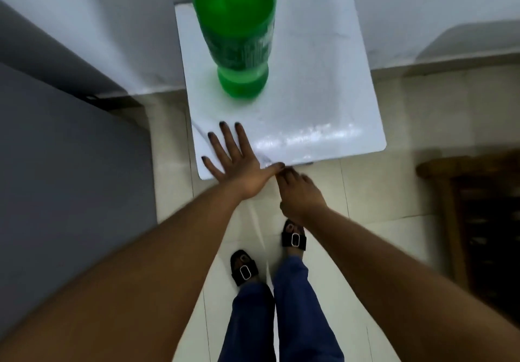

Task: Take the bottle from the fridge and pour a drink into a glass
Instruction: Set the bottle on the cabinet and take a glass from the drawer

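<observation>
The green bottle (pixel 237 32) stands on the white table (pixel 323 80); my left hand (pixel 236 164) lies flat and empty, my right hand (pixel 298 195) curls loosely (no glass visible), pouring remains.

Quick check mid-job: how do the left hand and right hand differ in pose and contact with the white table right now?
The left hand lies flat, fingers spread, palm down on the white table; the right hand is curled, at the table's near edge. The left reaches farther toward the green bottle; the right hangs back over the floor. Both hold nothing.
</observation>
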